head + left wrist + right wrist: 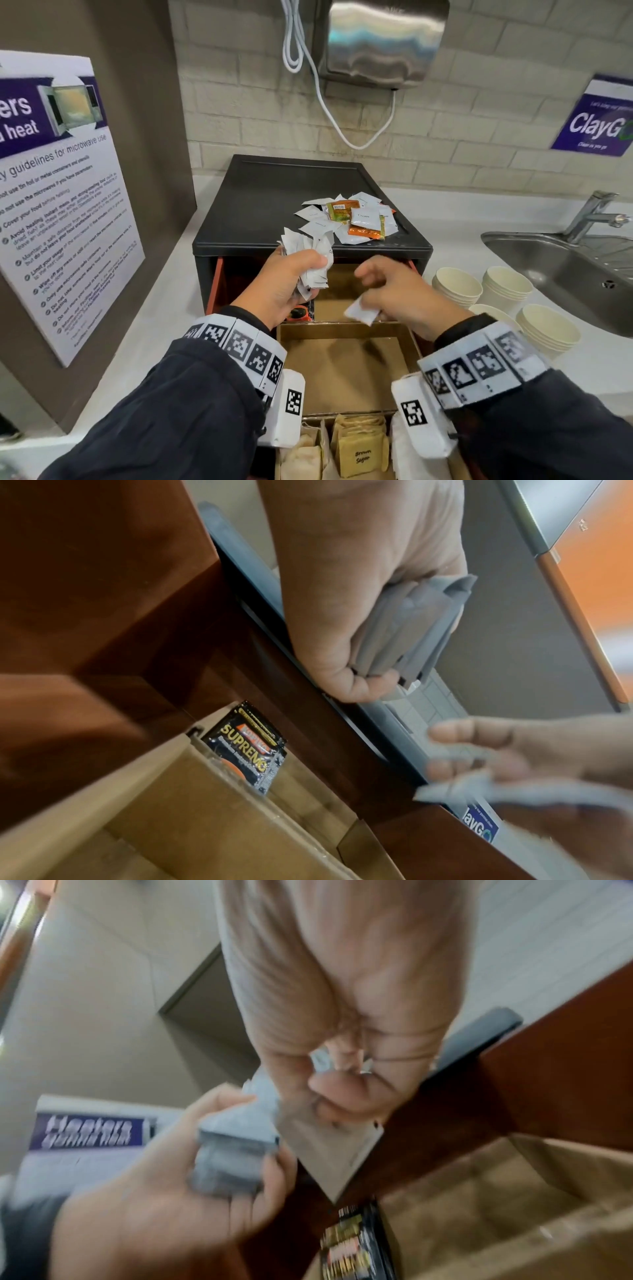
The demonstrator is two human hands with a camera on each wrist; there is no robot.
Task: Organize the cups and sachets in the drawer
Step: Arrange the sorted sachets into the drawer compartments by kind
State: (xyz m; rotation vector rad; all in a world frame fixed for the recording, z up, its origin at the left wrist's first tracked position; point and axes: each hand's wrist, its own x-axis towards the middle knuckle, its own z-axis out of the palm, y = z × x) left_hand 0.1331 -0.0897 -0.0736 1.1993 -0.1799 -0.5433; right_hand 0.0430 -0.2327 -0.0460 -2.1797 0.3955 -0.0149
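Right now I'm looking down at a pale white countertop [164,308] against a beige brick-tiled wall [479,137], with a steel sink [565,274] at the far right and a white microwave-guidelines sign [61,205] leaning on the left. On the counter stands a black drawer cabinet [291,192]; its pulled-out brown cardboard-lined drawer [346,370] reaches toward me, the middle compartment bare, and near compartments hold brown sugar sachets [361,448]. My left hand [284,287] is curled tightly round a thick bundle of white paper sachets [313,260] above the drawer's far left, where a black Supremo coffee sachet [250,745] stands against the divider. My right hand [397,291], just beside it, pinches a single white sachet [361,310] between thumb and fingers. More loose white and orange sachets [349,219] lie heaped on the cabinet top. Stacks of cream paper cups [507,291] crowd the counter right of the drawer, near the sink's edge.
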